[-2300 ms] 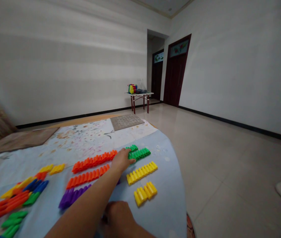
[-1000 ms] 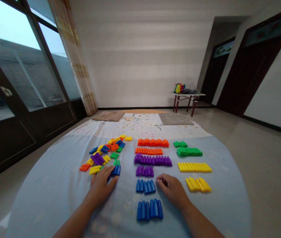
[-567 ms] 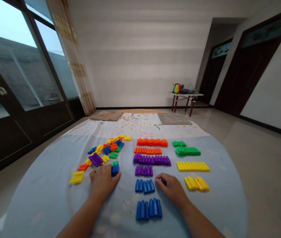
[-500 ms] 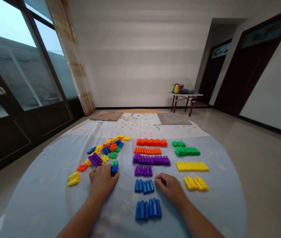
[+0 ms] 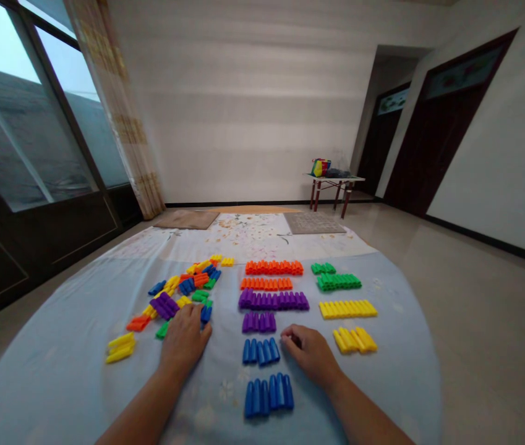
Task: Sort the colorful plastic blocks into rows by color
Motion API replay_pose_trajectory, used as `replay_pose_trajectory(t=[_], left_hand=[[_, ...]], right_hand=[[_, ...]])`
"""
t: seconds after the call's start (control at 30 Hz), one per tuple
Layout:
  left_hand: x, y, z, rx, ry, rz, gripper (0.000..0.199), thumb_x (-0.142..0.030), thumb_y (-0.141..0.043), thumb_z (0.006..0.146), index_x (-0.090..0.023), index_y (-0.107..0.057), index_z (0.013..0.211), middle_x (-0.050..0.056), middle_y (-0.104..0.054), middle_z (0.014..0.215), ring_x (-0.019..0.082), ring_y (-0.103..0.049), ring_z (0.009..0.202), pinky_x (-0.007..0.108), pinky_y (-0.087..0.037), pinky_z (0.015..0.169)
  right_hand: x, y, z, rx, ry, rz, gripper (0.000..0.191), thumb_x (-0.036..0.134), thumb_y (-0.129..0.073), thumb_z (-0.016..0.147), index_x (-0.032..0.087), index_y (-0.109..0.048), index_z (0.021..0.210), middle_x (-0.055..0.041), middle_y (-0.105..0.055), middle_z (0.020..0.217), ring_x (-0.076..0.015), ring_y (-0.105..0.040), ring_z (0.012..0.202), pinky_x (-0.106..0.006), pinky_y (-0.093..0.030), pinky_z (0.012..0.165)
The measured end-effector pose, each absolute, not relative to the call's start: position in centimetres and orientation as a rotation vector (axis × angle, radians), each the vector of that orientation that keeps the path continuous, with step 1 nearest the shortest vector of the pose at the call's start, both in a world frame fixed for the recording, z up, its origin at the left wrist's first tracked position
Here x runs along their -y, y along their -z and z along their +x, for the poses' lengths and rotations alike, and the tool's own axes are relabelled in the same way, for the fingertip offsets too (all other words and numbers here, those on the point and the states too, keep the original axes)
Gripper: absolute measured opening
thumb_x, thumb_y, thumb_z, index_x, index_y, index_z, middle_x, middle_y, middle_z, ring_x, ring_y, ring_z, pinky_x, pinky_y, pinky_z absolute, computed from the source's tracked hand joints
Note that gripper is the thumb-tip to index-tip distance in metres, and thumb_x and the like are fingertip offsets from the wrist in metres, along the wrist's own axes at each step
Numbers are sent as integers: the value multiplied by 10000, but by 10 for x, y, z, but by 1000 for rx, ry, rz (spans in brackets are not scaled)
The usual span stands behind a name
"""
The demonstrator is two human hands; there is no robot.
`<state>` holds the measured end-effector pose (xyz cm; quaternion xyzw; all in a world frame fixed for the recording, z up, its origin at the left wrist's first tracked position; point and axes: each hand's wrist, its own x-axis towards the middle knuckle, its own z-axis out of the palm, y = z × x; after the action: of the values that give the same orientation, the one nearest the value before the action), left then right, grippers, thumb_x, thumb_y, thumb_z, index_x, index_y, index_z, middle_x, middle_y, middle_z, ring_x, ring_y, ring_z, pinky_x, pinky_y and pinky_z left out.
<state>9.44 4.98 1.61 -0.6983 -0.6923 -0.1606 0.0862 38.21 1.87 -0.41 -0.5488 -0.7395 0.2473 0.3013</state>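
Note:
My left hand [image 5: 185,337] lies over the near edge of a mixed pile of plastic pieces, beside a blue piece [image 5: 206,313] and a green piece [image 5: 162,330]; its fingertips are partly hidden. My right hand [image 5: 306,349] rests with curled fingers on the cloth, right of a blue group [image 5: 261,351]; anything inside it is hidden. Nearer me lies another blue group [image 5: 268,395]. Beyond are purple rows [image 5: 274,300] and orange rows [image 5: 274,267]. Yellow rows [image 5: 348,309] and green rows [image 5: 339,282] lie to the right. Purple pieces [image 5: 164,305] top the pile.
Yellow pieces [image 5: 120,347] lie at the left of the round, cloth-covered table [image 5: 72,371]. Two mats, a brown one [image 5: 187,219] and a grey one [image 5: 314,223], lie at its far side. A small table [image 5: 336,178] with bags stands by the wall.
The view has turned slightly right, so the scene sits further left. My left hand has shifted a little, and more of the green piece beside it shows. My right hand stays beside the blue group.

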Motion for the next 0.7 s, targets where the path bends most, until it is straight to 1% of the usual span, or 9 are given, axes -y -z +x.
replay_pose_trajectory(t=[0.1, 0.2, 0.3, 0.43, 0.53, 0.7], left_hand=[[-51, -13, 93, 2016, 517, -2057, 354, -317, -451, 771, -126, -553, 1051, 121, -559, 1070, 246, -498, 1023, 357, -373, 908], [-51, -7, 90, 1951, 573, -2061, 353, -305, -467, 760, -120, -545, 1050, 133, -536, 1125, 262, -470, 1071, 380, -358, 945], [-52, -4, 89, 1897, 650, -2159, 356, -285, -466, 754, -121, -526, 1065, 134, -527, 1143, 247, -458, 1100, 365, -343, 983], [-55, -7, 89, 1921, 674, -2265, 314, -300, -443, 763, -156, -525, 1030, 115, -562, 1071, 233, -509, 1029, 363, -384, 941], [-59, -10, 88, 1947, 631, -2303, 293, -323, -444, 757, -154, -550, 972, 110, -578, 1013, 236, -538, 963, 364, -409, 898], [-63, -14, 86, 1970, 547, -2337, 367, -313, -444, 758, -138, -561, 1058, 116, -570, 1055, 229, -530, 998, 357, -390, 930]], right_hand=[[-19, 3, 382, 1958, -636, -1466, 241, 317, -453, 828, 190, -657, 842, -7, -644, 696, -133, -573, 658, -219, -360, 616], [-19, 3, 382, 1960, -622, -1473, 228, 307, -462, 825, 191, -659, 835, -7, -646, 694, -130, -574, 653, -217, -358, 616], [-18, 2, 382, 1951, -611, -1474, 220, 300, -467, 823, 193, -659, 832, -5, -647, 689, -127, -576, 650, -214, -358, 615], [-18, 0, 381, 1948, -590, -1475, 214, 292, -470, 821, 198, -662, 835, -3, -653, 693, -123, -577, 648, -208, -359, 612], [-19, 0, 380, 1951, -576, -1484, 213, 293, -473, 819, 199, -664, 832, -3, -657, 701, -121, -577, 647, -206, -360, 610], [-18, 2, 380, 1950, -581, -1482, 215, 296, -470, 821, 197, -660, 837, -5, -655, 707, -127, -582, 665, -209, -362, 621]])
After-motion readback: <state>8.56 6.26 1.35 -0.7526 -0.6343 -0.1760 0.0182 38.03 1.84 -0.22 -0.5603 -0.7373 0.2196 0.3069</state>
